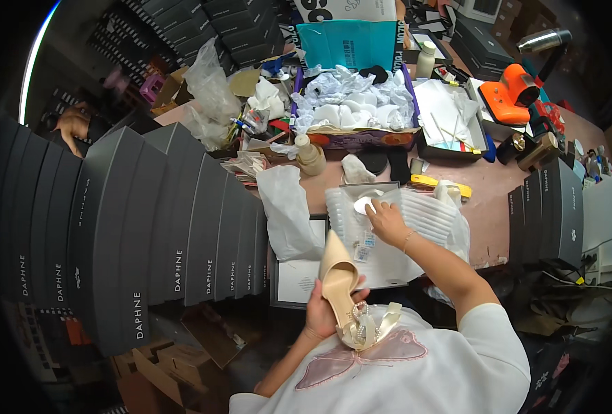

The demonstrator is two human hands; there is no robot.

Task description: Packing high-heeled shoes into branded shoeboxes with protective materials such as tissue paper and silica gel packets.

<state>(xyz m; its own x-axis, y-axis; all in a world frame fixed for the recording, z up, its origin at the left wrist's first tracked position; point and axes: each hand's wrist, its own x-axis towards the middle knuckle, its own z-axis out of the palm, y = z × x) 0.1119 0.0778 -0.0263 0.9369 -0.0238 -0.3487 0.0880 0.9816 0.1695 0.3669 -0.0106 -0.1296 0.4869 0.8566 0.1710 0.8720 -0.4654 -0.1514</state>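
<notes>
My left hand (319,312) is closed around a cream pointed-toe shoe (338,281), toe pointing away from me. Pearl strands and a pale bow (389,318) sit at its heel end, close to my shirt. Farther off and to the right, my right hand (387,223) pinches a small white rounded piece (364,205) over an open shoe box. Ribbed clear bubble wrap (426,217) spreads across that box, beneath my right hand. Small printed packets (364,251) rest on the wrapping. Left of it, a sheet of white tissue paper (286,214) lies crumpled.
Dark shoe boxes (116,228) stand in a long row at left, with more boxes (553,214) at right. Behind the work spot are a purple carton (361,140) of white stuffing, a cream bottle (310,156), yellow tape-like item (441,185) and an orange device (511,95). Another person (76,129) is far left.
</notes>
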